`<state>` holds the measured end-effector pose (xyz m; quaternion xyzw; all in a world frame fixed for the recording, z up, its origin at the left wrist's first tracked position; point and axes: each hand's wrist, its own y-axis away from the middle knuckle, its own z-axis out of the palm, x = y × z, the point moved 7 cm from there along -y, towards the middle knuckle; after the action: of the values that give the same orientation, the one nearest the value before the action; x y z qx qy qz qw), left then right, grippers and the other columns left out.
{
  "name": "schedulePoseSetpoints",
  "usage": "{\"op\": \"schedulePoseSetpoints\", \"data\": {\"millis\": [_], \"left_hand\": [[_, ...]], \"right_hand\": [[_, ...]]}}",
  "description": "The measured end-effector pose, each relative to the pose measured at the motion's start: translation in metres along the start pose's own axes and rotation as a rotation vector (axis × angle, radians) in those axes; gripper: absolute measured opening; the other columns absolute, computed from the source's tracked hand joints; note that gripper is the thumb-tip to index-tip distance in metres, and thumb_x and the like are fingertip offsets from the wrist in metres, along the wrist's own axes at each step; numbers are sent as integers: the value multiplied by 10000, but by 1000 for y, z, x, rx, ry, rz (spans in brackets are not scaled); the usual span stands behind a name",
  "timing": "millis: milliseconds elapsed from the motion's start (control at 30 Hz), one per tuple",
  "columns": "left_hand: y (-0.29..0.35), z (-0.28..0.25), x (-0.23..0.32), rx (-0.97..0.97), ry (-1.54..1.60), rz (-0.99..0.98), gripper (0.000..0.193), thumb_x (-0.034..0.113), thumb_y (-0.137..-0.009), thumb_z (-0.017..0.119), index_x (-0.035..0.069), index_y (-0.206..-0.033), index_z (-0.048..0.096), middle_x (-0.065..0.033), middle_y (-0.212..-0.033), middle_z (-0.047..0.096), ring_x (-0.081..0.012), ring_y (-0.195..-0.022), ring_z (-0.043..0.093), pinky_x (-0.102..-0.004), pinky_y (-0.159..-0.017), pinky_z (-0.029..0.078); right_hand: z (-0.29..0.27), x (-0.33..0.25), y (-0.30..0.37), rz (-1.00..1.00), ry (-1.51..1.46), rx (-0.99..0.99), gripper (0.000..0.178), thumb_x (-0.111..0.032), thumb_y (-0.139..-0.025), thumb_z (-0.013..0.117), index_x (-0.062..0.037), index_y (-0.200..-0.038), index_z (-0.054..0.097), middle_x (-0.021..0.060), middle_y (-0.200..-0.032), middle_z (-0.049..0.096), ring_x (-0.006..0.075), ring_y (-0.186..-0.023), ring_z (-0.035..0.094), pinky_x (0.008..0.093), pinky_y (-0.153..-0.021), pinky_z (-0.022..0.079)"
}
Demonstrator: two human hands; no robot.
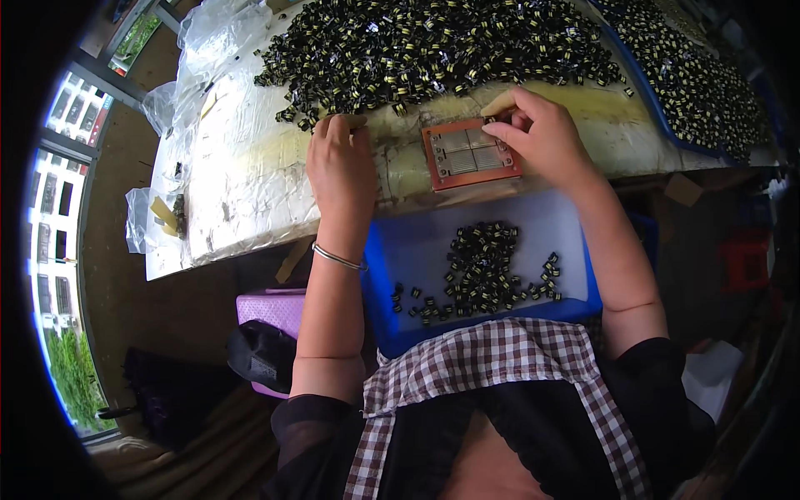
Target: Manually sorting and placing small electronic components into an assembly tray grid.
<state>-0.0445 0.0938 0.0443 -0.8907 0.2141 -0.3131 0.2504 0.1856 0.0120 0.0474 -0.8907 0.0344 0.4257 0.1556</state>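
Note:
A large heap of small black parts with yellow bands (442, 50) covers the back of the table. At its near edge is my left hand (342, 171), fingers bent and closed, a tan finger cover showing; whatever the fingertips hold is hidden. Right of it lies a flat fixture (473, 154) with an orange-brown frame and metal plates split into grooved sections. Over the fixture's far right corner my right hand (542, 137) is closed in a pinch, with a tan cover on the index finger. Something small and dark shows between its fingertips, too small to name.
Below the table edge, a blue bin (379, 292) with a pale bottom holds more of these parts. A blue-rimmed tray (646, 75) full of similar parts stands at the far right. Clear plastic sheeting (221, 37) is bunched at the back left. A purple basket (267, 308) stands below.

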Motion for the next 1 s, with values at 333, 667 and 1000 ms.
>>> {"op": "schedulePoseSetpoints", "data": {"millis": [333,667,1000], "left_hand": [[6,13,43,-9,139,238,102,49,-822,622,35,-915,662,-109,-922,642,-309,-835,625,-389,-741,500],[18,37,52,-299,769,-68,237,-4,-751,706,59,-978,737,-50,-849,646,-147,-729,630,-275,-698,515],[21,27,78,-238,541,195,155,87,-775,707,68,-929,706,-107,-901,682,-293,-768,612,-376,-712,501]], "right_hand": [[16,-18,8,-174,1,-113,134,-76,-800,742,-39,-910,675,8,-798,643,78,-652,546,241,-603,458],[10,-22,6,-233,4,-93,137,-120,-822,734,-31,-898,662,24,-759,636,76,-681,557,245,-615,452],[24,-25,-26,-419,515,235,208,-152,-839,670,-64,-1027,651,79,-941,623,306,-834,627,393,-732,511]]}}
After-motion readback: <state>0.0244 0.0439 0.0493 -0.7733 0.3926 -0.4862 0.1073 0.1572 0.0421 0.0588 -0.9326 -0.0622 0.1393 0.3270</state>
